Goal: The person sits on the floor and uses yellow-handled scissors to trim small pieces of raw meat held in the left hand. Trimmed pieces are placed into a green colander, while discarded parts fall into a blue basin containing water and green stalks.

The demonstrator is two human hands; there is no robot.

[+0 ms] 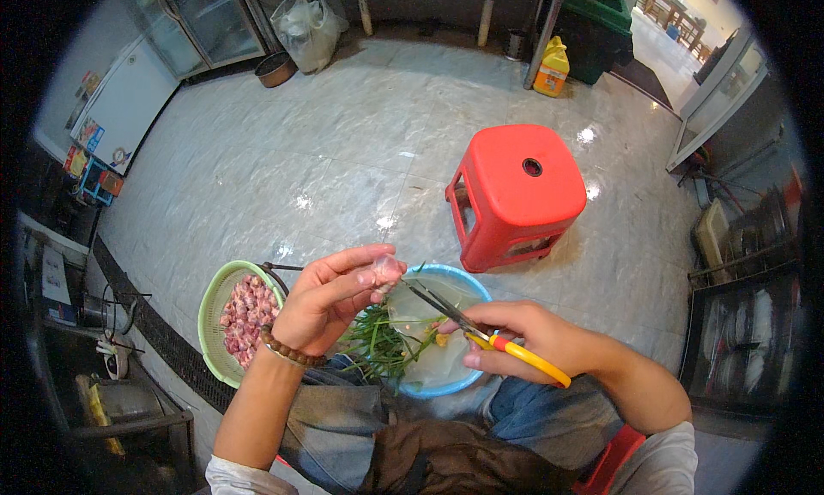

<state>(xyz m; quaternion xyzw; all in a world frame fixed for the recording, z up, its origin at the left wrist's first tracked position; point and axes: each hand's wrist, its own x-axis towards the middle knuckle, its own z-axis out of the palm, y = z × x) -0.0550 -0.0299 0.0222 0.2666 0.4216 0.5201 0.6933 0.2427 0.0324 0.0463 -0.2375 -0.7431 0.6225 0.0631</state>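
Observation:
My left hand (335,295) pinches a small pinkish-white, glossy piece of food (387,270) between thumb and fingers. What kind of food it is I cannot tell. My right hand (524,333) grips scissors with yellow handles (534,360). Their dark blades point up and left, the tips close to the piece; contact is unclear. Below both hands stands a light-blue-rimmed basin (458,389) with cloudy liquid. Long green stalks (376,343) lie over its left side, and a yellow bit (441,339) shows near its middle. Left of my left forearm, a pale green colander (209,331) holds many pinkish-purple pieces (248,311).
A red plastic stool (524,179) stands ahead to the right on the grey tiled floor (290,147). A dark floor grate (164,337) runs along the left. Farther off are a tied plastic bag (309,31), a yellow jug (552,70) and a green bin (592,38).

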